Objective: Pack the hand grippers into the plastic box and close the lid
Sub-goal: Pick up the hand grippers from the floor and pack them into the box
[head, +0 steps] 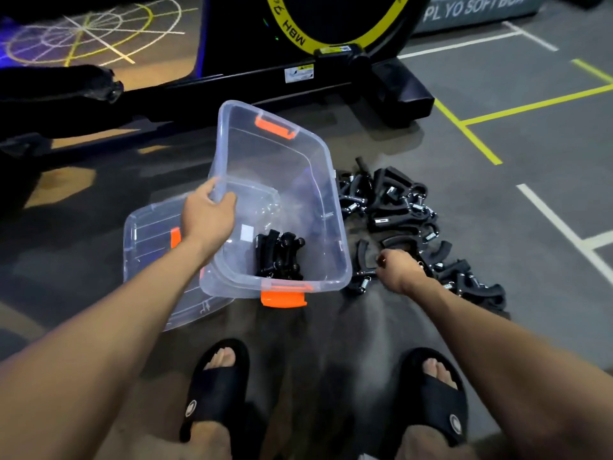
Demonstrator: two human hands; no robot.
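A clear plastic box (318,180) with orange latches stands tilted on the floor, its left edge resting on the clear lid (149,234). My left hand (207,215) grips the box's left rim. A few black hand grippers (278,257) lie inside the box near its front wall. To the right of the box, a pile of black hand grippers (408,214) with steel springs lies on the floor. My right hand (399,270) is down in the near end of that pile with its fingers closed around one hand gripper.
A black exercise machine (331,78) with a yellow-rimmed wheel stands just behind the box. My two feet in black slides (215,386) are at the near edge. Painted white and yellow lines (464,127) cross the grey floor to the right.
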